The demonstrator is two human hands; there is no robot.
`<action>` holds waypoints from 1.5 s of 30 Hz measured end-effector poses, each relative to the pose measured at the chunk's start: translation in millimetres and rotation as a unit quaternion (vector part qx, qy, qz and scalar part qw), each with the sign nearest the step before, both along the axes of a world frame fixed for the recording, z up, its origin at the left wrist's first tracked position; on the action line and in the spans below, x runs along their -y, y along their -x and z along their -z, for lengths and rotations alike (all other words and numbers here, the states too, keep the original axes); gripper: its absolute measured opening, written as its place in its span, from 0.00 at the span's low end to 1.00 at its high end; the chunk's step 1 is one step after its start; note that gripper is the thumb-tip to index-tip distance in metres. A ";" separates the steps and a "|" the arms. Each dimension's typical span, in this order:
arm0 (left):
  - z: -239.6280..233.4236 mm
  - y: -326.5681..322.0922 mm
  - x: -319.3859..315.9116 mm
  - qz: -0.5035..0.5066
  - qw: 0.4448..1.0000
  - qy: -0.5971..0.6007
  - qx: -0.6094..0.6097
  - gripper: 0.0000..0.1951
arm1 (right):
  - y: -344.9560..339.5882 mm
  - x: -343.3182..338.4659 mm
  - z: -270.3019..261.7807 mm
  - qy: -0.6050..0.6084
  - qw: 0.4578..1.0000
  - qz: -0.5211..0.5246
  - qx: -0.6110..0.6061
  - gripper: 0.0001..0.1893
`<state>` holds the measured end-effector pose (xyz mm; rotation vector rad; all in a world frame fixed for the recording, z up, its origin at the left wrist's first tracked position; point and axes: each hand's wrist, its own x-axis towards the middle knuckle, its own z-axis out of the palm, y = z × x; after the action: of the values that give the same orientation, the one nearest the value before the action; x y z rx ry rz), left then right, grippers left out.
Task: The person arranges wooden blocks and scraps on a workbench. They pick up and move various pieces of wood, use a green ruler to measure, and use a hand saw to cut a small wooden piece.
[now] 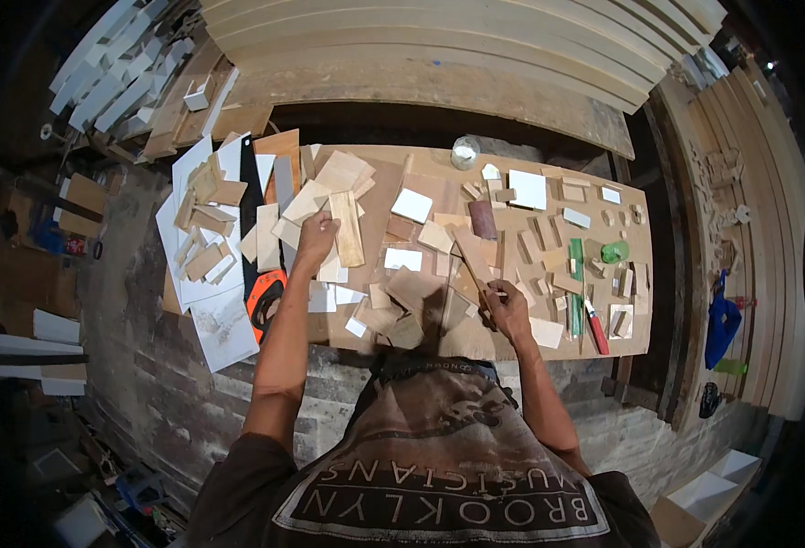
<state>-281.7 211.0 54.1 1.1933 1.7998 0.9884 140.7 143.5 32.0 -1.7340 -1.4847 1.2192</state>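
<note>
My left hand [317, 238] pinches the left edge of a small rectangular wooden board [347, 231]. Under and beyond that board lie overlapping pale wood offcuts [339, 170]. In my right hand [510, 309] is the near end of a thin wooden strip [469, 266], which slants away to the left across the worktable. A rolled piece of reddish-brown sandpaper [482, 220] lies past the strip's far end. Left of my left forearm is a handsaw with an orange handle [264, 294], its dark blade pointing away from me. Several wood and white-faced scraps [402, 301] lie between my hands.
Small blocks cover the right side of the worktable [638, 236], with a red-handled knife [595, 330], a green strip [575, 288] and a green plastic piece [614, 251]. A glass jar [465, 153] stands at the far edge. Long stacked boards [443, 34] lie beyond; white panels [221, 335] overhang the left.
</note>
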 end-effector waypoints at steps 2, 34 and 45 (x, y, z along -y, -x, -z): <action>-2.2 -4.0 -0.9 0.008 0.998 -0.014 -0.059 0.10 | 0.3 3.2 -3.5 -0.002 1.000 -0.007 -0.013 0.17; 24.1 -319.5 75.1 -0.024 0.954 -0.026 -0.299 0.21 | -392.2 52.2 18.3 -0.106 0.953 0.162 0.235 0.33; -1.3 -567.9 114.5 0.130 0.972 -0.047 -0.189 0.17 | -470.8 50.1 7.0 0.129 0.843 0.203 -0.480 0.23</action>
<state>286.2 96.5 55.3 1.7196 1.8312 0.7355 611.5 93.4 25.0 -1.1429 -0.3495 1.7084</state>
